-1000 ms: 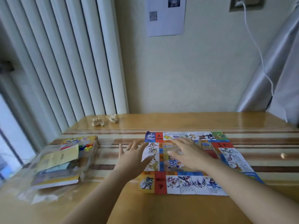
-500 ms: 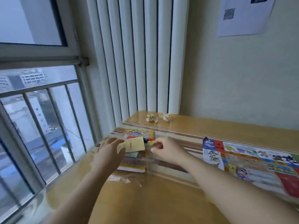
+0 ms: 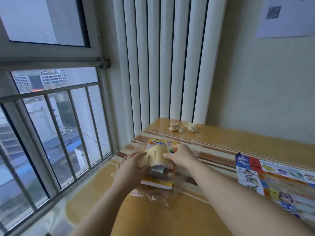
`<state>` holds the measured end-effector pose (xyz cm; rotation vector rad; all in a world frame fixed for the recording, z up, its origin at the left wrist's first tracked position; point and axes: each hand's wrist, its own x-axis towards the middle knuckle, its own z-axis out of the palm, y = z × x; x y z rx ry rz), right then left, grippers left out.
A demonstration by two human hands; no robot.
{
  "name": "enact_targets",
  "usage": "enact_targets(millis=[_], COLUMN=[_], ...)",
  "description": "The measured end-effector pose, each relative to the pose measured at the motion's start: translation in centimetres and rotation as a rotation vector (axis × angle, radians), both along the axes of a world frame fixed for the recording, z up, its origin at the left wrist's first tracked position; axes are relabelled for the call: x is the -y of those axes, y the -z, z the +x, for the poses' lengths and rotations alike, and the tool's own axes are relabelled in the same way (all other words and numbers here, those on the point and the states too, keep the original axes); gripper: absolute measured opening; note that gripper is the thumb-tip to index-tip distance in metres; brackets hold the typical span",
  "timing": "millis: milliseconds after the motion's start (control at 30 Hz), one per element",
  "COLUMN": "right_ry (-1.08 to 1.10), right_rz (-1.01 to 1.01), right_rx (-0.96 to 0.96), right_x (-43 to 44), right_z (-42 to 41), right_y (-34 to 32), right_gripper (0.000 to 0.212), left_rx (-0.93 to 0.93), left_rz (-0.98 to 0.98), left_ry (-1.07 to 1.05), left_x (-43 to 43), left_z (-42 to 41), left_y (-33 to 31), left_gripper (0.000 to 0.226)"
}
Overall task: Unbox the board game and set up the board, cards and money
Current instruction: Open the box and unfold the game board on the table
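Head view, slight motion blur. Game box [image 3: 157,183] lies open on the table [image 3: 179,218] near the window-side corner, sitting on loose clear plastic wrap [image 3: 150,197] that spills toward the viewer. A pale yellow stack [image 3: 156,155] of paper sheets, cards or money not resolvable, arches up over the box. Right hand [image 3: 181,156]: fingers curled, pinching the stack's right edge. Left hand [image 3: 132,167]: back toward the camera, against the stack's left edge; fingertips hidden by the paper, so I cannot tell whether it grips or only touches. Small coloured pieces [image 3: 172,151] show in the box just by the right hand's knuckles; a white die [image 3: 169,174] sits in the box below the stack. Game board [image 3: 279,178] lies unfolded flat on the table at the right, well apart from the box, partly cut by the frame edge. Two crumpled paper balls [image 3: 175,127] rest near the table's far edge, at the foot of white vertical blinds [image 3: 170,65]. Barred window [image 3: 51,133] at left; printed sheet [image 3: 286,17] on the wall at upper right.
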<state>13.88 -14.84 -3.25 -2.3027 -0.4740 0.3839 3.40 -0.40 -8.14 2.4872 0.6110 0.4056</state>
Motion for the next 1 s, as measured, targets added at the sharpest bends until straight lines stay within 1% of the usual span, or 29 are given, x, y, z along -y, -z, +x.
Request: enact_targets(millis=[100, 167, 200, 267, 300, 367, 400, 433, 500, 567, 600, 700, 733, 767, 800, 900, 933, 1000], right_ry=[-0.034, -0.045, -0.053, -0.066, -0.073, -0.099, -0.114, -0.131, -0.166, -0.178, -0.184, -0.216, -0.23, -0.239, -0.235, -0.184, -0.199, -0.27], right_rz=[0.097, 0.119, 0.082, -0.034, -0.061, -0.049, -0.045, -0.042, 0.011, 0.101, 0.137, 0.226, 0.247, 0.251, 0.239, 0.268, 0.277, 0.247], right_rx=[-0.111, -0.174, -0.165, -0.078, -0.041, -0.02, -0.018, -0.013, -0.013, -0.024, -0.023, 0.0, 0.011, 0.042, 0.121, 0.441, 0.494, 0.489], right_x=[0.0, -0.1, -0.1, 0.0, 0.0, 0.0, 0.1, 0.2, 0.5, 0.7, 0.8, 1.4, 1.8, 2.2, 2.6, 4.4, 5.2, 6.5], right_z=[-0.4, -0.5, -0.6, -0.7, -0.9, -0.8, -0.7, -0.9, -1.1, -1.2, -1.3, -1.5, -1.5, -1.5, -1.4, -1.3, -1.3, -1.5], right_y=[-0.8, -1.1, -1.3, -1.4, -1.5, -1.6, -1.6, -1.7, -1.9, -2.1, -2.2, -2.7, -3.1, -3.5, -3.7, -5.0, -5.6, -6.6], right_gripper=[0.044, 0.048, 0.048, 0.046, 0.042, 0.022, 0.019, 0.023, 0.02, 0.025, 0.025, 0.011, 0.008, 0.011, 0.019, 0.054, 0.061, 0.07], left_rx=[0.142, 0.146, 0.113, 0.03, 0.009, 0.005, 0.009, 0.007, 0.014, 0.109, 0.181, 0.371, 0.418, 0.444, 0.454, 0.407, 0.383, 0.36], left_rz=[-0.03, -0.016, 0.012, 0.065, 0.071, 0.051, 0.042, 0.035, 0.004, -0.083, -0.133, -0.3, -0.325, -0.325, -0.305, -0.208, -0.178, -0.118], left_ry=[0.058, 0.086, 0.084, 0.055, 0.039, 0.011, -0.004, -0.018, -0.041, -0.044, -0.042, -0.02, -0.006, 0.013, 0.045, 0.181, 0.224, 0.284], left_x=[0.2, 0.7, 1.0, 1.5, 1.7, 2.0, 2.0, 1.9, 1.7, 1.7, 1.7, 1.9, 2.0, 1.9, 2.0, 3.0, 3.5, 4.6], left_z=[0.2, 0.2, 0.2, 0.3, 0.3, 0.3, 0.3, 0.4, 0.5, 0.6, 0.6, 0.2, 0.0, -0.2, -0.4, -0.8, -0.8, -0.8], left_y=[-0.5, -1.0, -1.2, -1.4, -1.5, -1.8, -1.9, -1.9, -1.7, -1.4, -1.5, -2.6, -3.3, -4.0, -4.9, -7.6, -8.5, -9.9], left_gripper=[0.043, 0.041, 0.041, 0.043, 0.043, 0.044, 0.045, 0.047, 0.053, 0.061, 0.064, 0.062, 0.061, 0.059, 0.057, 0.046, 0.044, 0.043])
